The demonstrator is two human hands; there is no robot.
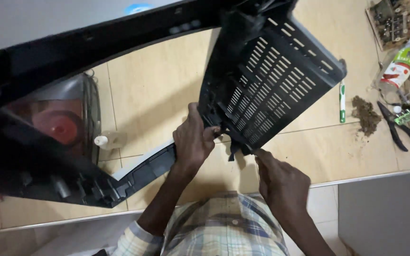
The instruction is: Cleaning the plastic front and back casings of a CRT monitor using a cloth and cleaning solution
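The slotted black panel [269, 80] rose from frame centre toward the upper right, its long axis on that diagonal. The left hand [193, 142] was clamped on its lower edge; the right hand [281, 182] pinched the corner just beside it.

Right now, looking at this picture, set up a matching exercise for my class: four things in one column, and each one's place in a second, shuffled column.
Things:
1. slotted black panel
2. pliers
3. white and green pen
4. small white bottle

Places:
A. on the floor beside the brown dirt pile, just right of the panel
B. on the floor at the left, next to the red disc
C. gripped at its lower edge by the left hand, the right hand close below
D. at the far right, among wires

Pairs: 1-C, 2-D, 3-A, 4-B
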